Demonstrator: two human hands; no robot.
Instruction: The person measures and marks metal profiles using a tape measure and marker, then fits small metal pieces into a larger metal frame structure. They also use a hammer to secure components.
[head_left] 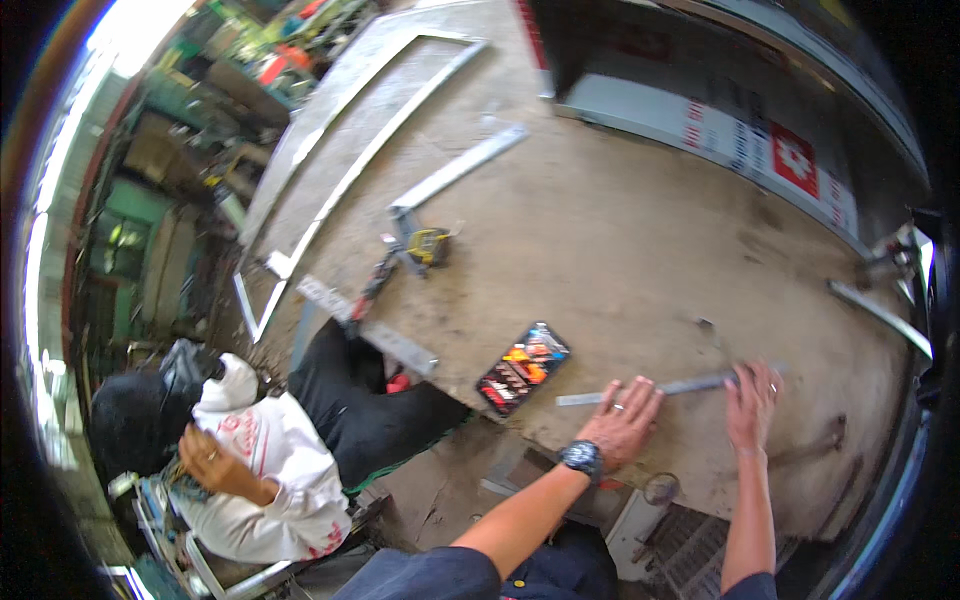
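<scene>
We have the slim metal strip (690,386) lying on the workbench (640,260) directly under our 2 hands, its long axis running left to right and angled slightly away from us at the right end. Our left hand (622,425) lies across the left part, palm down, fingers a little spread and reaching past the far edge; a short length sticks out to its left, near the smartphone (524,368). Our right hand (752,405) is nearer the right end, fingers bent over the strip; we cannot tell whether it pinches the metal or merely rests there. A bare stretch shows between the hands. Our fingers hide 2 sections, the right tip blurs into the bench, and we cannot make out the strip's profile or any markings.
</scene>
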